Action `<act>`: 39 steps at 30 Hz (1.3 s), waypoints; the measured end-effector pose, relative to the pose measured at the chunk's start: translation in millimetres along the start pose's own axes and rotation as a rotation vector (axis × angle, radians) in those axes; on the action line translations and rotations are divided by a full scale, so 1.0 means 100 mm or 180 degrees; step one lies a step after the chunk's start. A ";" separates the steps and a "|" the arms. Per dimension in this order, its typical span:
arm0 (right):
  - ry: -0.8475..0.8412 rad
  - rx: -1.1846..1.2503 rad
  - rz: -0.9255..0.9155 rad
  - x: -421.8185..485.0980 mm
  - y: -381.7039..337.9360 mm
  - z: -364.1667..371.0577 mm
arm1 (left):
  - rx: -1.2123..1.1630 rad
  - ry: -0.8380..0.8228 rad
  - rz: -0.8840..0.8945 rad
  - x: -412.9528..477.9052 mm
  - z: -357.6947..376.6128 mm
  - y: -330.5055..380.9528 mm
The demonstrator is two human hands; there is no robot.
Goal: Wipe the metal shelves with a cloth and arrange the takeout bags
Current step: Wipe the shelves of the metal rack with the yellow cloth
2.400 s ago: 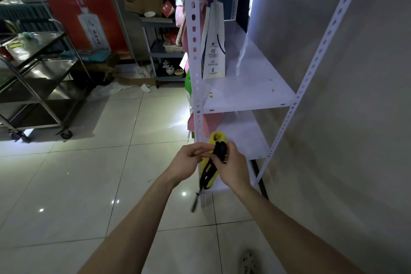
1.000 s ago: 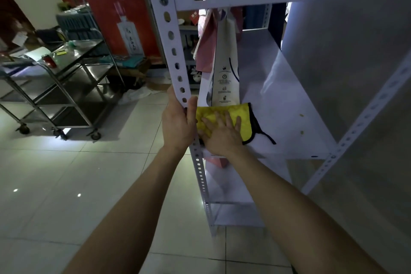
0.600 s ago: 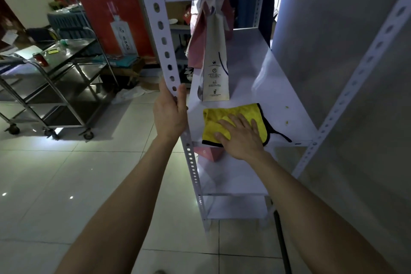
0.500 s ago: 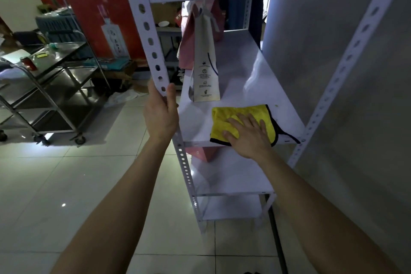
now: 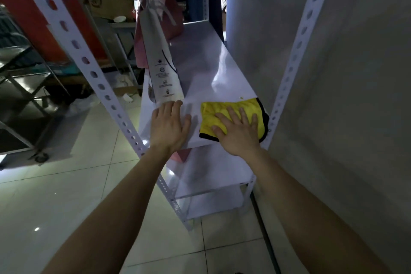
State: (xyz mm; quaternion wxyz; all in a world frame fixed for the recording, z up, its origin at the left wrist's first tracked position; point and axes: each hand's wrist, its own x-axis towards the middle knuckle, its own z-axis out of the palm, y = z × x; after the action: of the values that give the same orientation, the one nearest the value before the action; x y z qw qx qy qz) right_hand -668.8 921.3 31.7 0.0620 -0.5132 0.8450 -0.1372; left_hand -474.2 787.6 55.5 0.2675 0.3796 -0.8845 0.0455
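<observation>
A yellow cloth (image 5: pixel 249 108) with a black edge lies on the front right of the white metal shelf (image 5: pixel 209 73). My right hand (image 5: pixel 239 131) presses flat on the cloth, fingers spread. My left hand (image 5: pixel 170 124) rests flat on the shelf's front edge, its fingertips at the foot of a white paper takeout bag (image 5: pixel 163 69) that stands upright. A pink bag (image 5: pixel 142 42) stands behind the white one. A yellow crumb (image 5: pixel 240 97) lies just beyond the cloth.
Perforated white uprights (image 5: pixel 89 69) frame the rack, one left of my left hand. A grey wall (image 5: pixel 344 95) runs close on the right. Lower shelves (image 5: pixel 209 176) sit below, with a pink bag corner (image 5: pixel 181 155) showing. A steel trolley (image 5: pixel 20 95) stands on the tiled floor at left.
My left hand let go of the upright and now lies on the shelf by the white bag. My right hand slid the cloth right, toward the shelf's right front corner.
</observation>
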 end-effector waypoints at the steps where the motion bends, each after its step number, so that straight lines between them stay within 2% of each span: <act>1: -0.0057 -0.0015 0.0034 0.10 -0.01 -0.02 | -0.0014 -0.0075 -0.0021 -0.02 0.05 -0.03; 9: -0.0351 -0.0066 0.0206 1.71 0.10 -0.19 | -0.0127 -0.0158 -0.0082 -0.08 0.09 -0.05; 13: -0.0355 -0.0070 0.0207 2.04 0.11 -0.19 | -0.0051 -0.0226 -0.0129 -0.09 0.11 -0.08; 18: -0.0199 0.0059 0.0173 1.56 0.14 -0.20 | -0.0084 -0.0287 -0.0188 -0.09 0.10 -0.07; 26: 0.0274 0.0013 -0.0064 -0.09 0.18 -0.09 | -0.0026 -0.0278 -0.0228 -0.07 0.11 -0.08; 29: 0.0196 0.0016 -0.0048 -0.17 0.17 -0.10 | -0.0067 -0.0299 -0.0206 -0.07 0.13 -0.10; 32: 0.0027 0.0010 0.0059 0.26 0.14 -0.13 | -0.0135 -0.0271 -0.0222 -0.08 0.14 -0.10; 39: -0.0308 0.0018 0.0257 1.94 0.13 -0.26 | -0.0163 -0.0252 -0.0253 -0.10 0.14 -0.11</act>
State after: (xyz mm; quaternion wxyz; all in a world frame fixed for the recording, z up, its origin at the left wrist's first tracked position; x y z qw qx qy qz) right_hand -776.4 759.3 59.7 0.1097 -0.4845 0.8606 -0.1120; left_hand -467.4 782.3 37.6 0.2436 0.4090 -0.8794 -0.0028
